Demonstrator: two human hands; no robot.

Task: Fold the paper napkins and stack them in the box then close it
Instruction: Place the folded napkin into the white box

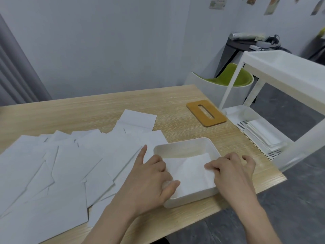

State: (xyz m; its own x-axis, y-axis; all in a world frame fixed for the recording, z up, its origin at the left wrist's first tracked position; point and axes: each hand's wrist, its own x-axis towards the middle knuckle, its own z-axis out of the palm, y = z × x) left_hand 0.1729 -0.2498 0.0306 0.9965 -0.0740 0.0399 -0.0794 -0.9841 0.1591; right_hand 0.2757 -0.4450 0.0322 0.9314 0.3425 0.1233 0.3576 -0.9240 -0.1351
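Note:
A white box stands near the table's front right edge with a folded white napkin lying inside it. My left hand rests over the box's left rim, fingers curled onto the napkin, index finger pointing out over the loose sheets. My right hand reaches over the right rim and its curled fingertips pinch the napkin's right edge. Several unfolded white napkins are spread across the table to the left. The box's wooden lid, with an oval slot, lies flat behind the box.
The wooden table ends just right of the box. A white shelf cart stands beside that edge, with a stack of white paper on its lower shelf. A green and white chair stands behind it.

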